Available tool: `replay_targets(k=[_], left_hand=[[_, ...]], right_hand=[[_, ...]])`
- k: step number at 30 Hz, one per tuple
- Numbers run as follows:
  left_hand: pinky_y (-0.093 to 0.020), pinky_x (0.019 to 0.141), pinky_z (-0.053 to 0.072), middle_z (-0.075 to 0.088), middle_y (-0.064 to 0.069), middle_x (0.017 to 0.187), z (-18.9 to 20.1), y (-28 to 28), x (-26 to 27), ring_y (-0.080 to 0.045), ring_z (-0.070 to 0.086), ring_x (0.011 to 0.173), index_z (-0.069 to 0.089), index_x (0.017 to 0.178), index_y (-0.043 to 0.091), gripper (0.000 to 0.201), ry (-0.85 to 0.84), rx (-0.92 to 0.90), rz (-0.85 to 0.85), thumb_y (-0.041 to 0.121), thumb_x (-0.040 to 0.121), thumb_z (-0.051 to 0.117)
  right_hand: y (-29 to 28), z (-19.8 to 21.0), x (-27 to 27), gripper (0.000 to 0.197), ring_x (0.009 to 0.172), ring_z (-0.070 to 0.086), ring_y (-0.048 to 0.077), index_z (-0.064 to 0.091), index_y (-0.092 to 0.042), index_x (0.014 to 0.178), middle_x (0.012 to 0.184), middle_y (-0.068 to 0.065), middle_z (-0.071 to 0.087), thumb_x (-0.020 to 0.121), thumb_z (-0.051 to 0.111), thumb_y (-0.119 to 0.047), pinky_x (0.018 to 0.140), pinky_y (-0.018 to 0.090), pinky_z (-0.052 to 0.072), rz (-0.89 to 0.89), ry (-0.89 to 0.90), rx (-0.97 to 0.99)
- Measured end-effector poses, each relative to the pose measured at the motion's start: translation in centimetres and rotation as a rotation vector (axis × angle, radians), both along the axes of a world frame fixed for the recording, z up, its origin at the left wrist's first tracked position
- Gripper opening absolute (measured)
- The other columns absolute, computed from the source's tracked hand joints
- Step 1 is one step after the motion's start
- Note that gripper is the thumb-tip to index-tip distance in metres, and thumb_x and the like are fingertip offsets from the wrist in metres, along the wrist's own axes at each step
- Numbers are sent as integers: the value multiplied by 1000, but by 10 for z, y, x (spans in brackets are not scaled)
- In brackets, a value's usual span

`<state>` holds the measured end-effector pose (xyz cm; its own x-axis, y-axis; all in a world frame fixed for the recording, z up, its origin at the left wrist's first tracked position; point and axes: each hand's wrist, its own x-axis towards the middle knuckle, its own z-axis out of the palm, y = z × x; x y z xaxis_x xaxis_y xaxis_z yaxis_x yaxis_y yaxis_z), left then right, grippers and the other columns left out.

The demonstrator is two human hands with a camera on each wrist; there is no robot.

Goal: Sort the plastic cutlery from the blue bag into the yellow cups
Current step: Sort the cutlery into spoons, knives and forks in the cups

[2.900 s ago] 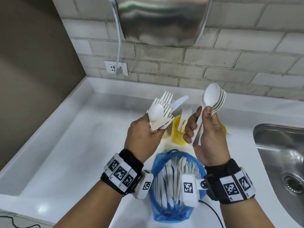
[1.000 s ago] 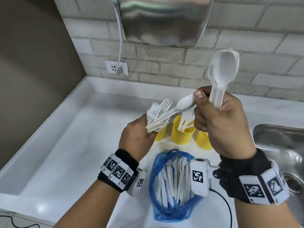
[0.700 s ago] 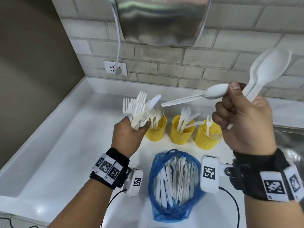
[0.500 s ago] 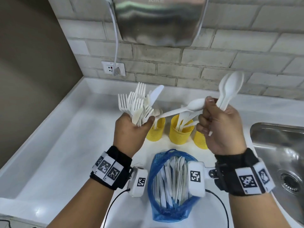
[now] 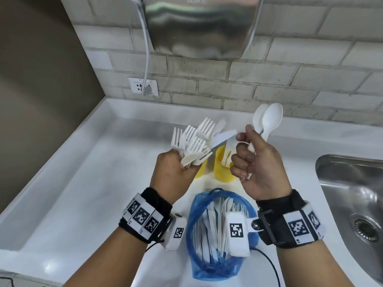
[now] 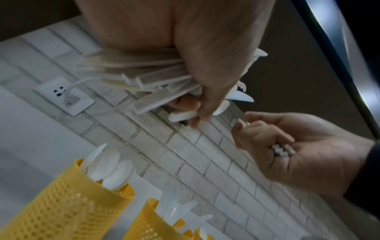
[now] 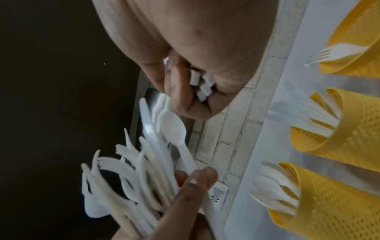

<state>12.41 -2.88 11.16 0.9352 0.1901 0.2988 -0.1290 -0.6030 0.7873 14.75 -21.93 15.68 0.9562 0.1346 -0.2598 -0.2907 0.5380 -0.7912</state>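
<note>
while my left hand [image 5: 174, 172] stays clenched round a mixed bunch of forks [image 5: 192, 139], with a knife [image 5: 224, 136] and a spoon bowl poking out of it, my right hand [image 5: 257, 162] has come back in from the right of the frame and now sits just beside it at mid-frame. half a second ago it had a single spoon pinched loose at the fingertips; now that spoon seems tucked in with the others, and the right hand grips a small stack of spoons [image 5: 267, 119] pointing up toward the upper right, their handle ends showing in the palm in the right wrist view. its thumb and forefinger reach toward the knife tip, though i cannot tell if they touch it.

i read that as one more spoon sorted out of the bunch and the next pick about to start. the forks and the knife in my left hand are yet to be separated.

the yellow cups [image 5: 224, 168] stand behind my hands, mostly hidden in the head view; the wrist views show three, holding spoons [image 7: 273, 191], knives and a fork [image 7: 333, 53]. the blue bag [image 5: 207, 264] stands open at the bottom centre on the counter [image 5: 93, 193], with plenty of cutlery left inside, so the task is far from finished.
</note>
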Motion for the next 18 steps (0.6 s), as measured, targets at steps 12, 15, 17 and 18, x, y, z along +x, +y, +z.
replay_targets(k=[12,15,17,18], left_hand=[[-35,63,49,73,-5,75,24,-20,-12,-25,52,59,65,97,1,10,197,-670,-315,11,95,68],[-43,69,54,75,-21,90,19,-21,-10,-40,57,68,64,103,-5,22,226,-691,-333,15,96,69],[-50,71,55,72,-29,93,17,-20,-11,-52,58,70,65,104,-5,28,227,-702,-332,20,94,71],[-47,69,54,72,-29,93,18,-20,-11,-50,56,68,65,103,-5,27,225,-696,-322,20,94,71]], right_hand=[[23,-20,-7,75,36,28,9,75,-17,88,57,-2,40,97,29,-76,45,22,9,255,36,8],[31,-22,-11,68,35,28,10,74,-16,83,52,-3,37,104,30,-64,42,21,15,151,34,-81],[33,-24,-13,62,34,27,10,69,-10,99,52,-3,39,106,32,-59,40,18,20,88,15,-156],[34,-26,-13,61,34,27,10,67,-8,107,53,-2,40,106,32,-58,40,17,22,65,9,-182]])
